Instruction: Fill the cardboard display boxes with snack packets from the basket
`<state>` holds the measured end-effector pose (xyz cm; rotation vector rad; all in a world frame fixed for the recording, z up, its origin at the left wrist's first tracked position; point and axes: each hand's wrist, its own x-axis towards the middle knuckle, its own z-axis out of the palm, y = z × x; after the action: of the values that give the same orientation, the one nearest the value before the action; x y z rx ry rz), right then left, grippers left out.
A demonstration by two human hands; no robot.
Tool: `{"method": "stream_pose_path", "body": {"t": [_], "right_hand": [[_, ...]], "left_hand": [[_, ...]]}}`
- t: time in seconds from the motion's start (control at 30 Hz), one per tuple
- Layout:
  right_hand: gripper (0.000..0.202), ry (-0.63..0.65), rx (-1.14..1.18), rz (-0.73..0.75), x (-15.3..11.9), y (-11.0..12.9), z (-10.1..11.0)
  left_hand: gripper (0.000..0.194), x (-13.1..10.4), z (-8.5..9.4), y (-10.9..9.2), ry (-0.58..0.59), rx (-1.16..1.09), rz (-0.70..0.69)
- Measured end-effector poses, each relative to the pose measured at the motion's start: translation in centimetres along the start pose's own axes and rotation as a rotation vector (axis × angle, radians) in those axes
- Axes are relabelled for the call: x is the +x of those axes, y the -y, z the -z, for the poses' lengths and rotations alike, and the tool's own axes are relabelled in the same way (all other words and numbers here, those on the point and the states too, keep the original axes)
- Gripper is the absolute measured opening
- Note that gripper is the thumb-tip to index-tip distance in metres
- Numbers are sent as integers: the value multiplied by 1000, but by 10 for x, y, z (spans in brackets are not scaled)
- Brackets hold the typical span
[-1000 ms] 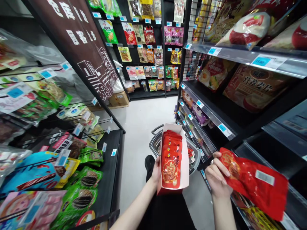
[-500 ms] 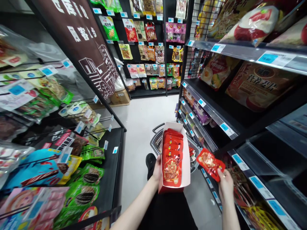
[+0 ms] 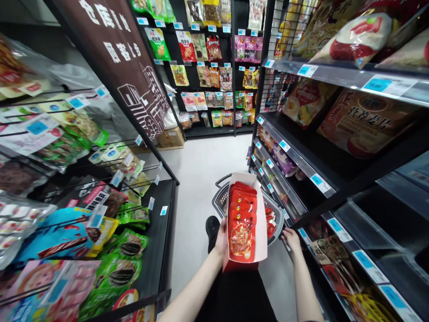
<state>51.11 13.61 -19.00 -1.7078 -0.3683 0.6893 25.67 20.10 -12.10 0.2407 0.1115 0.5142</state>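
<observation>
left hand clamped on carton of red packets | right hand open, empty, at basket rim | step: likely between packets | next: probably needs another packet gripped

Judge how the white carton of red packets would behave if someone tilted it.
The carton is open-topped, so tilting would probably spill the loosely stacked red packets. It looks like thin card, likely to flex. The left hand alone supports it, suggesting it is light.

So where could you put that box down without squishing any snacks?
The pale floor of the aisle is bare beyond the basket. The black ledge beside the green packets has a bare strip. The dark shelf on the right looks partly bare. The left racks and far wall are crowded.
</observation>
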Motion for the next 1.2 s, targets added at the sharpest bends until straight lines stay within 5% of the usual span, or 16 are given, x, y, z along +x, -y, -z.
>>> {"method": "stream_pose_path", "body": {"t": [0.13, 0.23, 0.33, 0.43, 0.57, 0.7, 0.87, 1.03, 1.2], "right_hand": [[36, 68, 20, 113, -17, 45, 7], [33, 133, -22, 349, -54, 99, 4], [19, 384, -364, 844, -94, 149, -8], [23, 514, -752, 1059, -115, 174, -24], [40, 507, -1053, 1012, -117, 170, -40], [46, 565, -1082, 962, -115, 162, -43], [60, 466, -1176, 990, -122, 164, -44], [44, 580, -1143, 922, -121, 161, -43], [30, 544, -1028, 888, -118, 159, -36]], "left_hand": [[64, 1, 5, 1, 12, -2, 6], [63, 4, 8, 3, 18, 0, 9], [62, 6, 8, 5, 25, 6, 11], [62, 7, 6, 6, 20, 13, -8], [66, 7, 4, 5, 8, 24, 4], [67, 7, 7, 5, -9, 28, 11], [65, 7, 14, 6, -34, 29, 11], [62, 6, 15, 6, -44, 37, 23], [58, 5, 17, 6, -38, 42, 34]]}}
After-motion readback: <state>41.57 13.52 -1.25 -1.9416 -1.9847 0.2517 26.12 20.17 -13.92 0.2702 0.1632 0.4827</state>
